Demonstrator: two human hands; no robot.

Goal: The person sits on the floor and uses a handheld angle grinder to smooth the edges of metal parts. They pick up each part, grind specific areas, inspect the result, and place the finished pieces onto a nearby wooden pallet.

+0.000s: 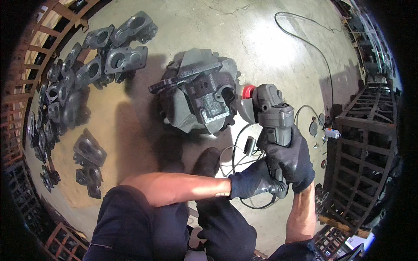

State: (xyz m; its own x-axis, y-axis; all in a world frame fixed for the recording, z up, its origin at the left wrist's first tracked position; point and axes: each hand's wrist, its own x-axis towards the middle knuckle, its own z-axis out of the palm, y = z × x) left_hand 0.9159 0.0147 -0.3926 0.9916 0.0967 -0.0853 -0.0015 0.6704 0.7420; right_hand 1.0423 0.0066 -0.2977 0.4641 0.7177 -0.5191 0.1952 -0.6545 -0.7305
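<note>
A grey angle grinder with a red disc and a guard is held upright in front of me. My right hand, in a dark glove, wraps round its body. My left hand, gloved too, reaches across from the left and grips the rear end, close under the right hand. Left of the disc lies a large dark metal casting with a round bore and flat flanges. The disc sits beside the casting's right side; whether they touch I cannot tell.
Many flanged metal castings lie in a curve on the floor at left. A black cable runs along the right; more cable coils below the grinder. Small discs lie near a dark metal cage. A rusty rack stands far left.
</note>
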